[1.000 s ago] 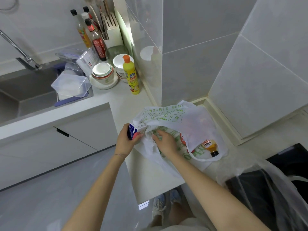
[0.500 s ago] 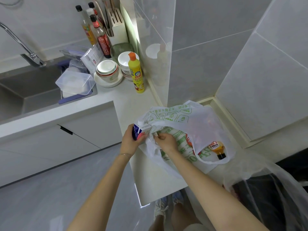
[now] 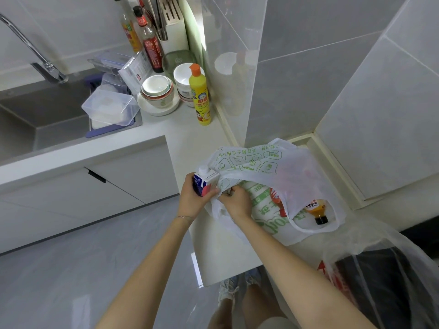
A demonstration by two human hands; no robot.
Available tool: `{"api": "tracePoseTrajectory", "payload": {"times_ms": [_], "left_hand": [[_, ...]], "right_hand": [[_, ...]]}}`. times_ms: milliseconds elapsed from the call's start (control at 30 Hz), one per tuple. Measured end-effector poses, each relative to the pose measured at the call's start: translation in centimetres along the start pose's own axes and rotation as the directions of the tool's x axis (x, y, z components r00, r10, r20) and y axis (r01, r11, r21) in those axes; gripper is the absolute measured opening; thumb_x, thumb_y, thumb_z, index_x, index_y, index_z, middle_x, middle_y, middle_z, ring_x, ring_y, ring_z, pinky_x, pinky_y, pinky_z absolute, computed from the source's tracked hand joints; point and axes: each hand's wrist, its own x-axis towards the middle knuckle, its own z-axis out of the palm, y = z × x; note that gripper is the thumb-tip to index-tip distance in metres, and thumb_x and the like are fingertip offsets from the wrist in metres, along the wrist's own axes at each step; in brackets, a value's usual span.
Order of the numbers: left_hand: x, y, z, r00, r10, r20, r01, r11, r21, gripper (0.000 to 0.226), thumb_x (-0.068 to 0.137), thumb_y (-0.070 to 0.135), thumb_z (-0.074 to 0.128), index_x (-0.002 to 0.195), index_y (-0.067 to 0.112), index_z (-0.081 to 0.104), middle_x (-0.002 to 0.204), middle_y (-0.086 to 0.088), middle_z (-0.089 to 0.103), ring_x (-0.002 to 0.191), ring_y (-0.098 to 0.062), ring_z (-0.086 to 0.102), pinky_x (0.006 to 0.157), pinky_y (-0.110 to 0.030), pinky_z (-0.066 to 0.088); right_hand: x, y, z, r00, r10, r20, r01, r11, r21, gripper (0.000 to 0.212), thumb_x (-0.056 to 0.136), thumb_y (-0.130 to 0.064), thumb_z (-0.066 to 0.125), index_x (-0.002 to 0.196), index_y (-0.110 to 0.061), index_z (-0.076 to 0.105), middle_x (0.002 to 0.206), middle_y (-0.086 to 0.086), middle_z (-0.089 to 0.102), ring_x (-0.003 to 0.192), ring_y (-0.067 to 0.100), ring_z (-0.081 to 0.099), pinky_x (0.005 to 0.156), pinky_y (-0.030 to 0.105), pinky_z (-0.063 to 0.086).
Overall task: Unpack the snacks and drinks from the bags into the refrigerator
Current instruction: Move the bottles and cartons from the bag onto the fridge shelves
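1. Drink carton [image 3: 204, 184]: small, with a white screw cap and blue and pink faces. It is upright at the counter's edge, just outside the mouth of the bag. My left hand [image 3: 191, 201] grips it, fingers and thumb wrapped round its lower half.
2. White bag [image 3: 273, 162]: green print, slumped on the counter at the carton's 3 o'clock and touching it. My right hand [image 3: 236, 203], fingers curled, pinches a bunched fold of its plastic just beside the carton, at 4 o'clock.
3. Amber bottle [image 3: 317, 210]: dark cap, lying inside the white bag and seen through the handle opening. It is at 4 o'clock, well apart from the carton.
4. Red package [image 3: 276, 200]: inside the same bag, between my right hand and the amber bottle. It is mostly covered, so I cannot tell what kind it is.
5. Second bag [image 3: 384, 264]: translucent, at 5 o'clock, with something dark showing through. I cannot make out the contents.
6. Countertop [image 3: 190, 138]: pale, carrying both bags.
7. Yellow bottle [image 3: 200, 100]: orange cap, upright at 12 o'clock near the wall.
8. Stacked bowls [image 3: 156, 90]: on a white plate at 11 o'clock.
9. Clear plastic boxes [image 3: 110, 108]: at 10 o'clock, at the edge of the sink [image 3: 35, 115], with the faucet [image 3: 35, 53] beyond.
10. Sauce bottles [image 3: 149, 43] and knife block [image 3: 172, 24]: upright behind the bowls, at the back wall.
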Motion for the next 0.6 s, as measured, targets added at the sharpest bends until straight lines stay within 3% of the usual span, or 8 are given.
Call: {"api": "tracePoseTrajectory", "payload": {"times_ms": [100, 233, 367, 467, 600], "left_hand": [[-0.1, -0.2, 0.6, 1.000, -0.017, -0.003, 0.017, 1.000, -0.008, 0.075, 0.063, 0.019, 0.091, 0.121, 0.017, 0.043, 0.112, 0.008, 0.057, 0.100, -0.002, 0.059, 0.082, -0.017, 0.051], [0.2, -0.6, 1.2, 0.999, -0.024, -0.036, 0.024, 1.000, 0.006, 0.057, 0.071, 0.012, 0.084, 0.114, 0.015, 0.047, 0.108, 0.001, 0.059, 0.098, -0.012, 0.060, 0.081, -0.023, 0.050], [0.4, -0.7, 1.4, 0.999, -0.035, -0.042, 0.036, 0.999, 0.022, 0.050, 0.074, 0.013, 0.082, 0.109, 0.016, 0.047, 0.106, -0.004, 0.060, 0.093, -0.017, 0.061, 0.078, -0.029, 0.053], [0.8, -0.8, 1.2, 0.994, -0.055, -0.095, 0.058, 0.998, 0.024, 0.048, 0.075, 0.014, 0.081, 0.107, 0.019, 0.045, 0.105, -0.005, 0.059, 0.093, -0.021, 0.061, 0.079, -0.036, 0.054], [1.1, -1.2, 0.9, 0.992, -0.078, -0.103, 0.082, 0.996, 0.030, 0.047, 0.074, 0.017, 0.081, 0.101, 0.029, 0.044, 0.103, -0.004, 0.059, 0.094, -0.023, 0.062, 0.080, -0.052, 0.056]], "right_hand": [[-0.4, 0.2, 0.1, 1.000, -0.002, -0.025, 0.001, 1.000, -0.017, 0.019, 0.077, -0.031, 0.072, 0.073, -0.018, 0.059, 0.071, -0.002, 0.064, 0.068, 0.021, 0.060, 0.059, 0.029, 0.042], [-1.3, 0.9, 0.3, 0.997, -0.002, -0.077, 0.009, 0.997, 0.080, 0.032, 0.076, -0.033, 0.073, 0.058, -0.021, 0.049, 0.050, -0.007, 0.049, 0.052, 0.012, 0.043, 0.054, 0.028, 0.034], [-1.8, 1.1, -0.2, 0.993, 0.011, -0.117, 0.010, 0.985, 0.173, 0.036, 0.071, -0.035, 0.075, 0.051, -0.022, 0.048, 0.044, -0.008, 0.044, 0.048, 0.012, 0.038, 0.051, 0.028, 0.031], [-2.1, 1.0, -1.3, 0.991, -0.027, -0.133, 0.044, 0.991, 0.126, 0.034, 0.070, -0.033, 0.077, 0.052, -0.021, 0.051, 0.043, -0.006, 0.044, 0.045, 0.011, 0.038, 0.049, 0.026, 0.030], [-2.4, 0.4, -2.8, 0.981, -0.074, -0.182, 0.094, 0.990, 0.105, 0.045, 0.071, -0.028, 0.078, 0.048, -0.019, 0.040, 0.039, -0.007, 0.033, 0.042, 0.008, 0.027, 0.046, 0.026, 0.023]]}}
